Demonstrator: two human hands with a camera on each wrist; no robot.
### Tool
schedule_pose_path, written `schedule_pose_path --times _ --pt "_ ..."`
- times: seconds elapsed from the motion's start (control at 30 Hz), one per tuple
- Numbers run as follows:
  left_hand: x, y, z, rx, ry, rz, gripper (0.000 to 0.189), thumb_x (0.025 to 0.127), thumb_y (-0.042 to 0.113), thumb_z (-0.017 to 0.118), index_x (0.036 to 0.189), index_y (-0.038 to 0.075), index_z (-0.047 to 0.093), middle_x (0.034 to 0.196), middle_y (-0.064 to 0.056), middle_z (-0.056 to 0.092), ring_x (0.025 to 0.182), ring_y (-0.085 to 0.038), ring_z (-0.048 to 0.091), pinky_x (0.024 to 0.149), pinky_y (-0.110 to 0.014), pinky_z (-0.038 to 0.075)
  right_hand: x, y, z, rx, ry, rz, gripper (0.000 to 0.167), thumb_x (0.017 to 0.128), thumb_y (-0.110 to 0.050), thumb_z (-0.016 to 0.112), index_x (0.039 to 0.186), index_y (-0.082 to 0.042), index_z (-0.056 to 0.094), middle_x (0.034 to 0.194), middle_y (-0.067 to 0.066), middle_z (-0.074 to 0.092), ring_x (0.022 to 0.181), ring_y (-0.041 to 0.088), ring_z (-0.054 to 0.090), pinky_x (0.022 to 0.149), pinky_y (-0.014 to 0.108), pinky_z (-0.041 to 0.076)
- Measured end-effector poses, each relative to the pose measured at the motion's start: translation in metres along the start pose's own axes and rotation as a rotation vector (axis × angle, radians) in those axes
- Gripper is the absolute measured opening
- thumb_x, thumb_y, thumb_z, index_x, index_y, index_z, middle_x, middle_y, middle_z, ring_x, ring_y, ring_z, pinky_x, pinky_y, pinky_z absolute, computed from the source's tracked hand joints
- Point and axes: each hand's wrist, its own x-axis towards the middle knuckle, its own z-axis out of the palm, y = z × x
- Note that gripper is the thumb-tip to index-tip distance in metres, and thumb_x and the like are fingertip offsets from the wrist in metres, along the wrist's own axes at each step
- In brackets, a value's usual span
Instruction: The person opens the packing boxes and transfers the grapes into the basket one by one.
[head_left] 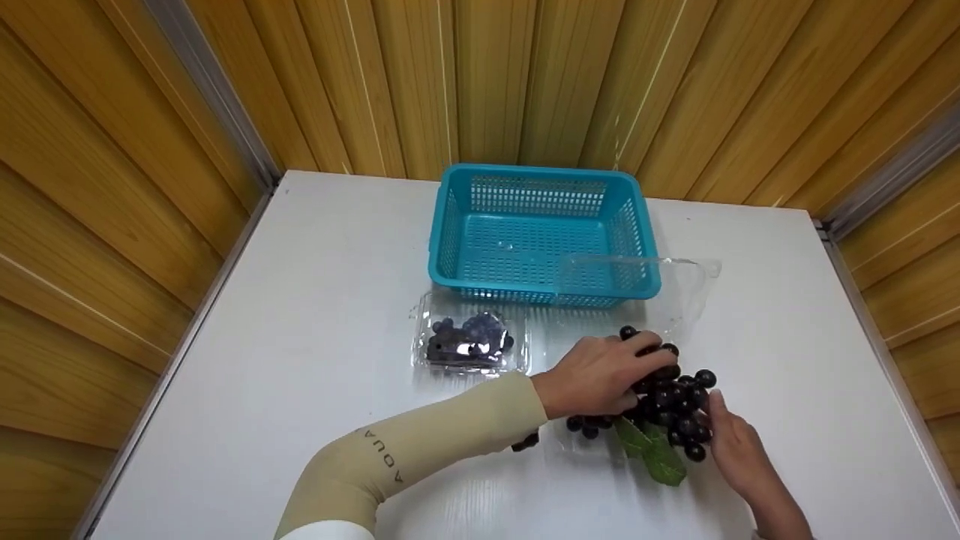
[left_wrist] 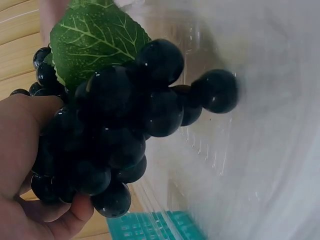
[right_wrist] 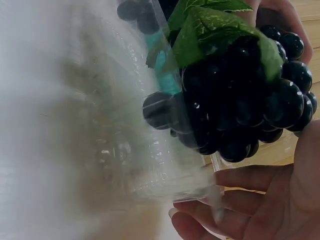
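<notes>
A bunch of dark grapes (head_left: 667, 409) with a green leaf (head_left: 664, 457) is in my left hand (head_left: 600, 375), whose fingers and thumb curl round it. In the left wrist view the grapes (left_wrist: 115, 135) hang close over a clear plastic container (left_wrist: 205, 145). Its raised clear lid (head_left: 690, 292) overlaps the basket's corner in the head view. My right hand (head_left: 739, 450) stands to the right of the bunch, fingers extended. The right wrist view has those fingers (right_wrist: 245, 202) below the grapes, touching the edge of the clear container (right_wrist: 120, 150).
A closed clear box (head_left: 420, 352) with dark grapes inside lies left of my left hand. Behind it stands a turquoise basket (head_left: 442, 274). Some dark round pieces (head_left: 525, 442) show from under my left forearm. Wooden panels (head_left: 487, 82) wall the white table (head_left: 300, 300).
</notes>
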Motion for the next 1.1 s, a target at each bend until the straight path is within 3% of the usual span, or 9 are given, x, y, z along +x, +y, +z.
schedule_pose_path --times 0.23,0.37,0.6,0.87,1.1 --pt "-0.001 -0.003 -0.009 -0.006 0.024 0.005 0.049 0.086 0.03 0.068 0.131 0.028 0.047 0.12 0.007 0.05 0.073 -0.007 0.054 0.054 -0.018 0.045 -0.001 0.0 0.003 0.02 0.0 0.004 0.074 0.104 -0.042 0.003 0.142 0.013 0.035 0.137 0.035 0.045 0.117 0.048 0.057 0.1 0.056 0.044" --pt "-0.001 -0.005 -0.016 -0.01 0.055 0.008 0.048 0.086 0.028 0.068 0.13 0.027 0.048 0.119 0.006 0.05 0.07 -0.007 0.053 0.054 -0.019 0.046 -0.002 0.0 0.004 0.009 0.011 0.007 0.074 0.104 -0.041 0.003 0.141 0.013 0.037 0.138 0.035 0.044 0.119 0.048 0.055 0.094 0.048 0.051" --pt "-0.002 -0.007 -0.028 -0.002 0.089 0.008 0.047 0.087 0.025 0.065 0.131 0.026 0.049 0.12 0.005 0.051 0.068 -0.008 0.052 0.056 -0.019 0.047 -0.003 -0.001 0.005 0.014 0.0 0.006 0.073 0.104 -0.043 0.003 0.144 0.009 0.035 0.142 0.033 0.041 0.129 0.049 0.044 0.095 0.045 0.051" --pt "-0.002 -0.011 -0.039 -0.008 0.096 0.011 0.049 0.086 0.024 0.066 0.131 0.025 0.049 0.12 0.004 0.05 0.07 -0.008 0.05 0.056 -0.019 0.046 -0.004 -0.002 0.008 0.035 0.046 -0.043 0.064 0.106 -0.041 0.012 0.145 0.002 0.038 0.14 0.029 0.047 0.128 0.044 0.048 0.09 0.039 0.055" --pt "-0.004 -0.013 -0.044 -0.003 0.106 0.003 0.049 0.085 0.023 0.067 0.131 0.025 0.049 0.122 0.004 0.05 0.069 -0.009 0.052 0.057 -0.021 0.049 -0.005 -0.004 0.006 0.033 0.055 -0.082 0.065 0.106 -0.041 0.011 0.144 0.003 0.039 0.144 0.029 0.043 0.131 0.046 0.043 0.094 0.047 0.051"
